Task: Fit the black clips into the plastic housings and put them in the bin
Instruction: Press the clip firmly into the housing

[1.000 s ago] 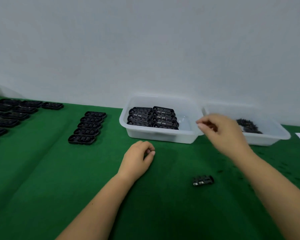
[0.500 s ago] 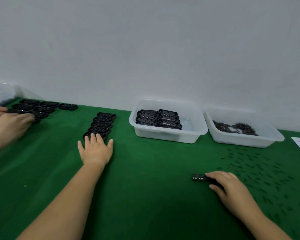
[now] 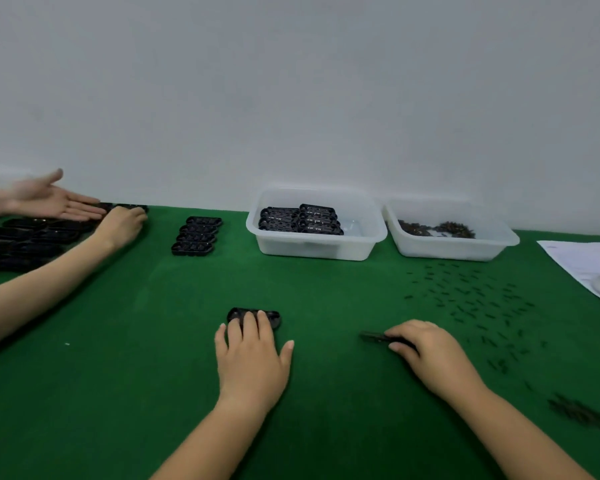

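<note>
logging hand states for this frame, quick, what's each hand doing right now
Left hand: open, straight fingers resting on a black housing on the green table.
Right hand: curled round a dark housing, holding it against the table.

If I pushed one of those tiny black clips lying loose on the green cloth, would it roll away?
Probably not far. The tiny black clips look short and stick-like, and they lie scattered without having rolled together. The green felt-like table cover looks soft, so it would likely grip them. They seem very light, so a puff or a brushing sleeve might scatter them.
</note>
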